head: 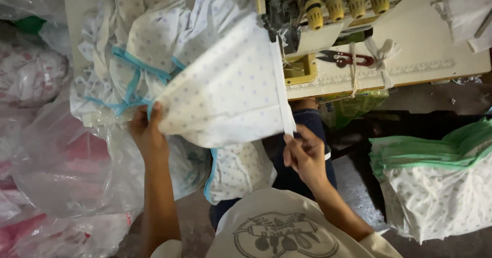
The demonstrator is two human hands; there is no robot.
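I see my left hand point(147, 132) pinching the lower left corner of a white dotted cloth point(225, 91), fingers closed on its edge. My right hand point(305, 155) grips the cloth's lower right corner, thumb and fingers shut on the folded white hem. The cloth hangs stretched between both hands, in front of the counter point(435, 48), its top edge reaching up to the sewing machine point(318, 17).

Packages: clear plastic bags point(77, 176) sit at the left, below and beside the left hand, with pink and white contents showing through. A green printed bag point(353, 107) hangs under the counter edge, partly hidden by it. I cannot make out any label on either.

Behind the cloth lies a heap point(138, 43) of the same dotted fabric with blue trim, resting on the counter's left side and spilling over it. The machine carries four yellow knobs point(346, 2) along its top. Red-handled snips point(348, 59) lie on the counter just right of the machine, beside a knotted white strip point(382, 53). A ruler strip point(389, 73) runs along the counter's front edge. At lower right, a stack point(435, 186) of dotted pieces with green edging stands well apart from the hands.
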